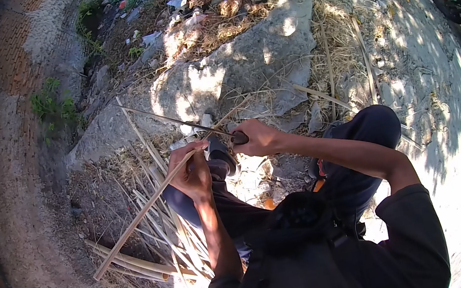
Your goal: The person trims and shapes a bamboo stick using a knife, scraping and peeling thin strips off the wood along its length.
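Note:
My left hand point(190, 175) is closed around a long bamboo strip point(138, 222). The strip runs from the lower left, through my fingers, up towards the upper right. In my right hand point(260, 137) I grip the dark handle point(239, 137) of a long knife, whose thin blade point(170, 119) points to the upper left. Blade and strip cross just between my two hands, close to or touching each other; the exact contact is too small to tell. Below the crossing is a dark shoe point(221, 152) on my foot.
Split bamboo strips point(160, 214) lie in a pile beside my left leg, with thicker bamboo pieces point(132, 265) near them. A large stone slab point(263, 43) lies ahead. A brick wall point(5, 52) stands at left, and a wheeled vehicle point(450, 1) at far right.

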{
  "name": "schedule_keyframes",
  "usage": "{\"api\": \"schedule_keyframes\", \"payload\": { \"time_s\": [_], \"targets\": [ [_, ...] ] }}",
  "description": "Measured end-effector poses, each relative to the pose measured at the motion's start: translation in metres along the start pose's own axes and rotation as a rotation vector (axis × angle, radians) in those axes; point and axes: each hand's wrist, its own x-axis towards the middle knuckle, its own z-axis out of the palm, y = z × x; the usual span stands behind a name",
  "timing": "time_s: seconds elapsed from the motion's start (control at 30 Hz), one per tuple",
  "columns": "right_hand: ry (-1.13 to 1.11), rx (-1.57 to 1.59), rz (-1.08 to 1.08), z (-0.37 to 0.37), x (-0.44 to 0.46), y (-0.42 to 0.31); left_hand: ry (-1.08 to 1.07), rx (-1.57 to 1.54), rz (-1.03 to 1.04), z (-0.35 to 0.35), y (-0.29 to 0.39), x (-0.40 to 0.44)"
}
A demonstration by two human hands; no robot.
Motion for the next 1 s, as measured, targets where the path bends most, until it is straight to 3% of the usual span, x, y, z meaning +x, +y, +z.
{"api": "schedule_keyframes", "payload": {
  "time_s": [0.27, 0.43, 0.53, 0.67, 0.73, 0.87, 0.93, 1.0],
  "targets": [
    [0.024, -0.051, -0.065, 0.015, 0.007, -0.002, 0.028, 0.013, -0.065, -0.011, -0.003, -0.001],
    [0.096, -0.032, -0.097, 0.013, 0.008, 0.008, 0.017, 0.033, 0.019, -0.005, -0.003, 0.001],
    [0.025, 0.001, 0.138, 0.001, 0.014, 0.027, -0.005, 0.079, 0.015, -0.008, -0.006, 0.002],
    [0.008, 0.053, 0.189, 0.004, 0.013, 0.029, 0.029, 0.027, -0.058, -0.005, -0.006, 0.001],
    [0.023, -0.006, -0.022, 0.007, 0.010, 0.016, 0.065, -0.014, 0.018, -0.001, -0.007, 0.005],
    [0.048, 0.042, -0.069, 0.008, 0.013, 0.031, 0.021, 0.054, 0.022, -0.004, -0.005, 0.004],
    [-0.019, 0.127, 0.208, 0.002, 0.016, 0.039, 0.037, 0.015, -0.011, -0.005, -0.007, 0.003],
    [-0.032, 0.133, 0.214, 0.000, 0.016, 0.037, 0.050, 0.003, -0.045, -0.006, -0.005, 0.003]
  ]
}}
